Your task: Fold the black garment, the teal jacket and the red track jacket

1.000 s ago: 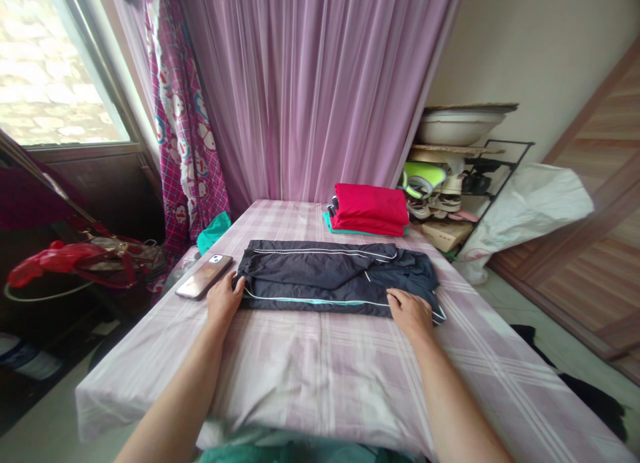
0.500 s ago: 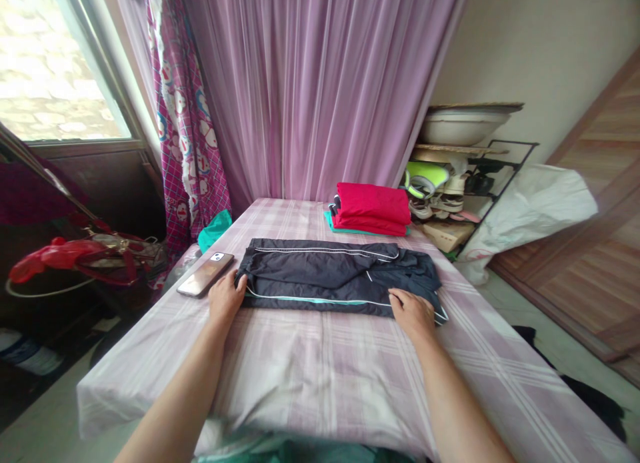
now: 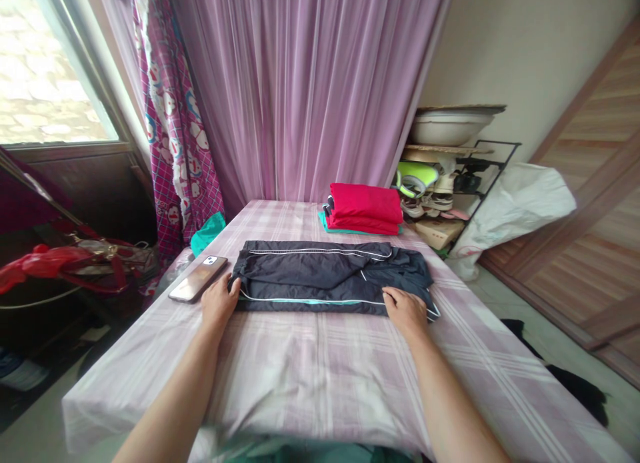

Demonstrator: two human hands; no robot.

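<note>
Dark folded track pants point(image 3: 320, 273) with white piping and a thin green strip lie lengthwise across the table. My left hand point(image 3: 219, 304) grips their left end, the thumb on top and the other fingers mostly hidden. At the near edge, toward the right end, my right hand point(image 3: 406, 310) has its fingers bent over the cloth. A phone point(image 3: 197, 280) lies face down just left of my left hand. Behind the pants sits a folded stack of clothes point(image 3: 366, 208), red on top with green beneath.
A checked pinkish cloth covers the table point(image 3: 320, 363). Past its far edge hangs a purple curtain point(image 3: 300, 90). On the right stand a shoe rack point(image 3: 480, 203) with a basin point(image 3: 450, 128) and a white sack point(image 3: 520, 203). A green bag point(image 3: 207, 233) is at the left edge.
The view has shifted slightly, so everything sits a little further left. Both hands stay at the same places on the track pants, which look unchanged.
</note>
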